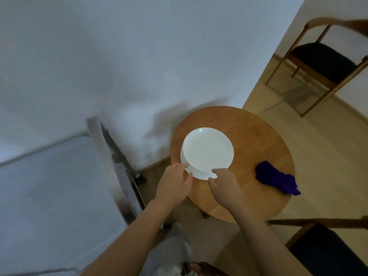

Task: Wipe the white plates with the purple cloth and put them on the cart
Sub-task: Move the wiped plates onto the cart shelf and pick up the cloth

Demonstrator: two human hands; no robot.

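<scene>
Both hands are at the near edge of the stack of white plates (208, 149), which sits on the round wooden table (258, 136), toward its left side and close to the wall. The top plate sits shifted toward the far side, so the rims of the plates below show at the near edge, a few of them, though I can't count them for sure.

The left hand (174, 181) comes in from the near-left, fingers curled at the rim of the stack, fingertips touching the lower plates' edge. The right hand (224, 183) is just beside it on the near-right, fingers bent and reaching under the top plate's rim, thumb lying on the lowest plate's rim. Whether either hand has a firm grip is hard to say from this angle; they look more like they are touching than clamping.

The purple cloth (276, 178) lies crumpled near the table's right edge, well apart from the plates and from both hands.

On the left is the cart (59, 196), a pale flat top with a blurred metal frame beside the table. Two wooden chairs with dark seats stand on the right, one far (322, 60), one near (328, 253).
</scene>
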